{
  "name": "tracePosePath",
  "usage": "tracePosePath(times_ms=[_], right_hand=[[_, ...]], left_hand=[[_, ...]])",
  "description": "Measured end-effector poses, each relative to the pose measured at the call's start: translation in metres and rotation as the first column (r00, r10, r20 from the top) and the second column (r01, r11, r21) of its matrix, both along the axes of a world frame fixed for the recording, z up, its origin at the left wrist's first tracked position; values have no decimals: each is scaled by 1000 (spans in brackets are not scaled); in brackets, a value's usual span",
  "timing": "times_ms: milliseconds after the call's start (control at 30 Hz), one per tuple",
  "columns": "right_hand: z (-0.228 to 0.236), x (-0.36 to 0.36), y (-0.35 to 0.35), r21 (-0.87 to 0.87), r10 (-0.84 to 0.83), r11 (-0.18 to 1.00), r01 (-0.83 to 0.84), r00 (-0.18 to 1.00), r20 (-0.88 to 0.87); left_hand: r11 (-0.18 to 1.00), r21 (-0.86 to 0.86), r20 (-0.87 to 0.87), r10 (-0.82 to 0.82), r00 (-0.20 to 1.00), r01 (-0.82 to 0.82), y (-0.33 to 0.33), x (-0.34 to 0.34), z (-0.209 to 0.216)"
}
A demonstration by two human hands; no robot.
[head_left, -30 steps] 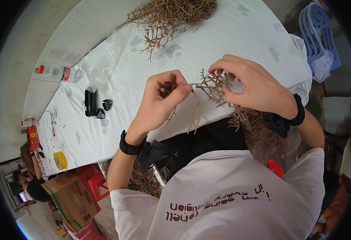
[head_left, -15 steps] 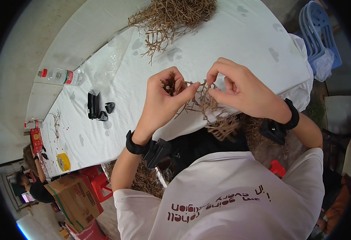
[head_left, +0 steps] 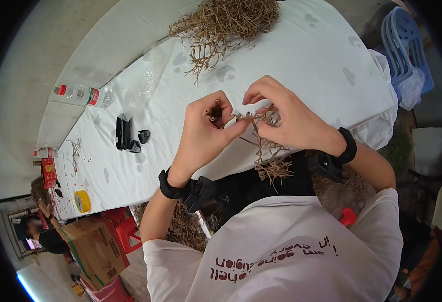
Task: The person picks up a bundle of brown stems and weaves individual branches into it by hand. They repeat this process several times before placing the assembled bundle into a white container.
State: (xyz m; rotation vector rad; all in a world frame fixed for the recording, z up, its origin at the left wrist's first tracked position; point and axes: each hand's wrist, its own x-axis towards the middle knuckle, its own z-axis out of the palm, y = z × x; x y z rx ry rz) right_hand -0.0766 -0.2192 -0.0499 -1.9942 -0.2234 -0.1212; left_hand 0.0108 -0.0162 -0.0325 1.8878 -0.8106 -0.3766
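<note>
My left hand (head_left: 195, 133) is closed around a small bunch of dry brown twigs (head_left: 212, 117), their cut ends showing above the curled fingers. Its thumb presses along a forked twig that reaches across toward the other hand. On the right, my right hand (head_left: 295, 117) curls its fingers and thumb around this branching dried twig (head_left: 265, 147), whose bushy tip hangs down over the table's near edge. Part of the grip is hidden behind the fingers. A large heap of similar dried twigs (head_left: 231, 22) lies farther back on the white-covered table (head_left: 306, 65).
At left on the table are a plastic bottle (head_left: 82, 94), a black case (head_left: 124, 133) with small black pieces, and yellow tape (head_left: 82, 201). A cardboard box (head_left: 95, 251) stands below, near another person (head_left: 50, 239). Blue stools (head_left: 414, 55) are stacked at far right.
My right hand has shifted left, closer to my left hand, and its fingers now curl around the twig. The hanging tip has swung a little left and lower.
</note>
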Motion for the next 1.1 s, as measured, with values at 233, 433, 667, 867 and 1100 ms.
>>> tracePosePath(times_ms=[233,433,667,867,1100], right_hand=[[8,1,0,69,25,997,-22,999,-45],[26,-2,-15,-10,77,997,-81,975,-208],[26,1,-25,248,323,934,-256,903,-284],[31,1,-19,160,183,976,-147,954,-238],[49,-2,-22,-4,208,975,-221,923,-323]], left_hand=[[995,26,325,79,942,-92,-6,-3,-2],[985,125,549,-170,818,120,-2,0,1],[931,54,244,-363,899,361,0,1,2],[990,-35,-256,-144,956,140,-6,-10,-4],[957,198,406,-276,871,211,2,-1,-15]])
